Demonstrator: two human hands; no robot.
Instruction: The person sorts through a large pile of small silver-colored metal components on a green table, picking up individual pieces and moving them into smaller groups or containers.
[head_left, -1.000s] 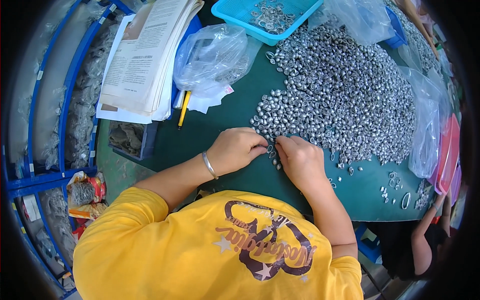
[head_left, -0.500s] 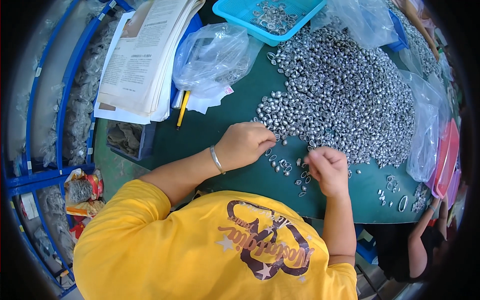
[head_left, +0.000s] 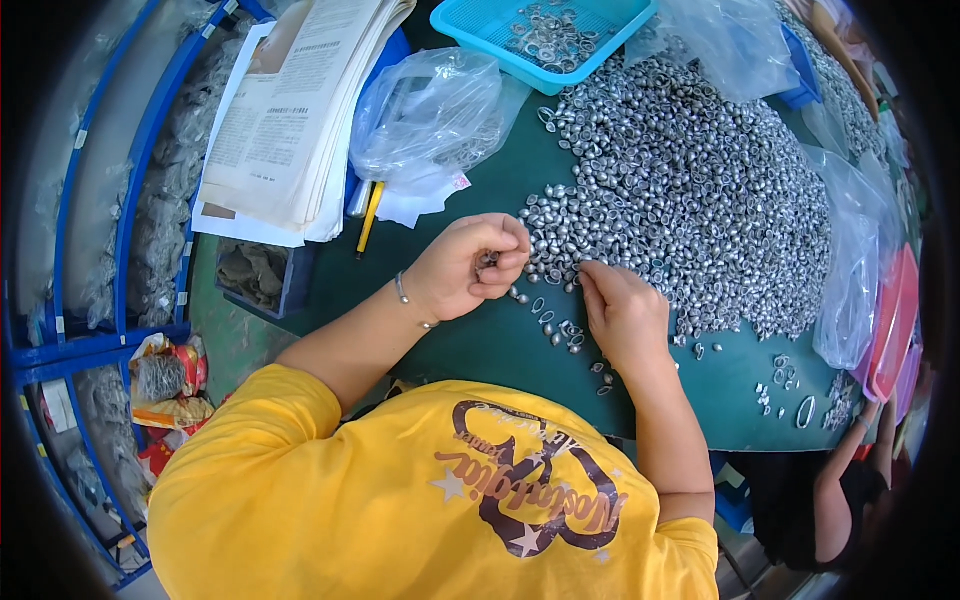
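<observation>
A large heap of small silver metal pieces, rounded and ring-like, spreads over the green tabletop. At its left edge my left hand is curled, palm turned up, with several small metal rings showing inside the fingers. My right hand reaches to the heap's near edge, thumb and forefinger close together at the pieces. What lies between those fingertips is too small to make out. Between my hands and a little nearer, a few loose rings lie on the table.
A light blue basket holding rings stands at the back. Left of it are a clear plastic bag, a yellow pen and stacked newspapers. Plastic bags and a red tray are at the right, near other people's arms.
My left hand has turned its palm up, showing rings in its fingers, and moved slightly away from me. My right hand has moved left and forward to the heap's edge.
</observation>
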